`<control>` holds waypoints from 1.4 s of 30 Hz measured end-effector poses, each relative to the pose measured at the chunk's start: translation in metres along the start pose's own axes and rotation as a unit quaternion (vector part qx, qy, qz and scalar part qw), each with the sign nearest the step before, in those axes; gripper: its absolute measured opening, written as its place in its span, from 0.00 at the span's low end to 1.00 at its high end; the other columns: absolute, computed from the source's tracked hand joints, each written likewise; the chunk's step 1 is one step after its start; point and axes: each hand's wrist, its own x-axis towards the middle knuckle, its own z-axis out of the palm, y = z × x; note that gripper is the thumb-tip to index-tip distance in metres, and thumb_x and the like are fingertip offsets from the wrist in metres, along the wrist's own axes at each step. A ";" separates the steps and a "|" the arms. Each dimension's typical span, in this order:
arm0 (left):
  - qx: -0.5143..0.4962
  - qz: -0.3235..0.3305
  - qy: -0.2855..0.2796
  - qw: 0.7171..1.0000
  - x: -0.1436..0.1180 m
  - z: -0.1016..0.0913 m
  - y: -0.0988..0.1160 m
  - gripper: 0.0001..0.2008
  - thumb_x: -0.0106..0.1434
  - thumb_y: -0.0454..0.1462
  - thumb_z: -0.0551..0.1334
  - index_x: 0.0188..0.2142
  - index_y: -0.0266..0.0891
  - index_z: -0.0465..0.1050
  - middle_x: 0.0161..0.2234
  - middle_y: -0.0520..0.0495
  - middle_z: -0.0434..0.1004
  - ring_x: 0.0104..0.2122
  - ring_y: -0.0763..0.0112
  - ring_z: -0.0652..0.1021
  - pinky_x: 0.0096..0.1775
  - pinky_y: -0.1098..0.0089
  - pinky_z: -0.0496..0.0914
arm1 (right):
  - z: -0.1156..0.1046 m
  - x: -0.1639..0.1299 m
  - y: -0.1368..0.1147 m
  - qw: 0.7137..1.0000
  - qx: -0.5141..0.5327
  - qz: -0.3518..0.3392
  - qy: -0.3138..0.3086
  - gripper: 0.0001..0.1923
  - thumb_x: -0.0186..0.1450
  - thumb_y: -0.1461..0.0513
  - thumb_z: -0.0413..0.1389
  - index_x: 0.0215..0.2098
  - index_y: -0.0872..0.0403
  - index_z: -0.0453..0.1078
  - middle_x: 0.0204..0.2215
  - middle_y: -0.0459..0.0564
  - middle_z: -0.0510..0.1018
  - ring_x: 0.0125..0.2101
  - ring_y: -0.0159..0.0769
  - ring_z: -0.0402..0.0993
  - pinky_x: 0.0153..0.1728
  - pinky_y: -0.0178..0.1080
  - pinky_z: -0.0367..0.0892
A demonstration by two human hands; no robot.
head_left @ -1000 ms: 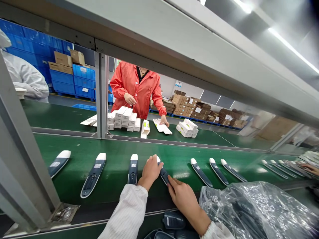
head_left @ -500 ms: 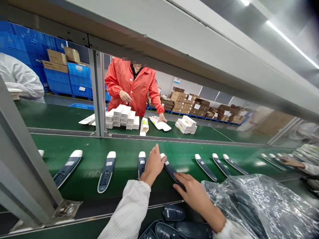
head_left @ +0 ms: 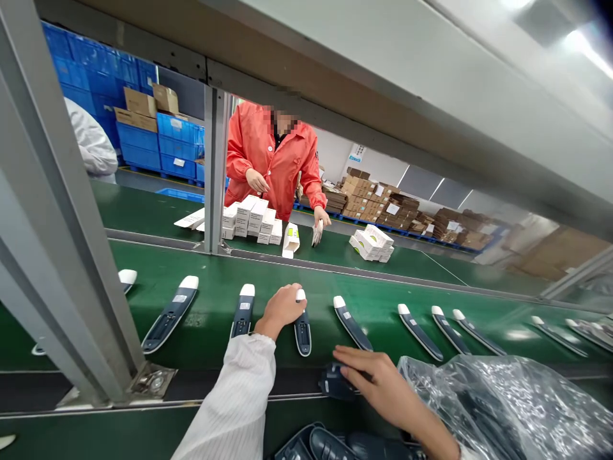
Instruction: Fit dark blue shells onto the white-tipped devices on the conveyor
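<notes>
Left hand (head_left: 282, 308) now curled over white tip of device (head_left: 301, 327) on belt (head_left: 215, 319), grip clamped on tip. Right hand (head_left: 383, 390) pulled back from device to dark part (head_left: 335, 381) just under fingers; grip loosely spread, resting on it.

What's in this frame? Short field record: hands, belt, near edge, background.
left hand: rests on white tip of a dark handheld device on the green belt
right hand: on another dark device at the belt's near edge, grip unclear
belt row: similar devices lying side by side
near edge: clear plastic bag
background: person in red coat behind stacked white boxes
</notes>
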 end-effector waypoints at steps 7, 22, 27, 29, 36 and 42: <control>0.003 -0.032 0.006 0.999 -0.002 0.010 0.017 0.17 0.64 0.43 0.57 0.50 0.39 0.68 0.50 0.39 0.73 0.51 0.56 0.73 0.46 0.65 0.67 | 0.039 0.046 0.017 0.987 -0.116 -0.033 0.107 0.22 0.71 0.62 0.45 0.59 0.56 0.69 0.53 0.57 0.77 0.51 0.43 0.76 0.54 0.42 0.70; -0.028 0.005 0.012 1.000 0.002 0.038 0.029 0.18 0.65 0.44 0.57 0.51 0.39 0.66 0.48 0.40 0.74 0.50 0.58 0.74 0.47 0.65 0.66 | 0.047 0.039 0.025 0.956 -0.282 0.033 0.070 0.20 0.71 0.62 0.49 0.60 0.55 0.68 0.58 0.59 0.72 0.56 0.47 0.70 0.55 0.47 0.69; -0.031 0.012 0.010 0.999 0.001 0.046 0.035 0.15 0.66 0.44 0.56 0.48 0.39 0.68 0.47 0.40 0.74 0.49 0.58 0.74 0.47 0.65 0.67 | 0.049 0.032 0.040 0.960 -0.253 0.038 0.115 0.21 0.71 0.64 0.48 0.61 0.56 0.67 0.58 0.59 0.72 0.53 0.45 0.74 0.52 0.44 0.72; -0.029 0.015 0.007 0.999 0.001 0.050 0.038 0.17 0.66 0.44 0.56 0.50 0.38 0.67 0.49 0.39 0.74 0.51 0.57 0.73 0.50 0.64 0.66 | 0.048 0.030 0.048 0.960 -0.249 0.036 0.124 0.21 0.71 0.64 0.48 0.60 0.57 0.67 0.57 0.58 0.73 0.53 0.45 0.74 0.53 0.44 0.72; -0.066 0.030 -0.041 0.997 -0.005 0.063 0.051 0.32 0.66 0.42 0.54 0.67 0.35 0.52 0.67 0.39 0.56 0.64 0.52 0.60 0.61 0.61 0.57 | 0.042 0.034 0.065 0.960 -0.254 0.055 0.108 0.21 0.71 0.65 0.47 0.59 0.60 0.68 0.58 0.62 0.72 0.54 0.47 0.73 0.54 0.45 0.70; -0.084 0.045 -0.060 0.994 -0.012 0.068 0.062 0.38 0.65 0.39 0.54 0.70 0.32 0.39 0.70 0.38 0.49 0.66 0.54 0.57 0.63 0.62 0.56 | 0.032 0.040 0.074 0.963 -0.223 0.077 0.127 0.21 0.70 0.64 0.49 0.60 0.58 0.67 0.59 0.60 0.70 0.58 0.47 0.69 0.56 0.46 0.68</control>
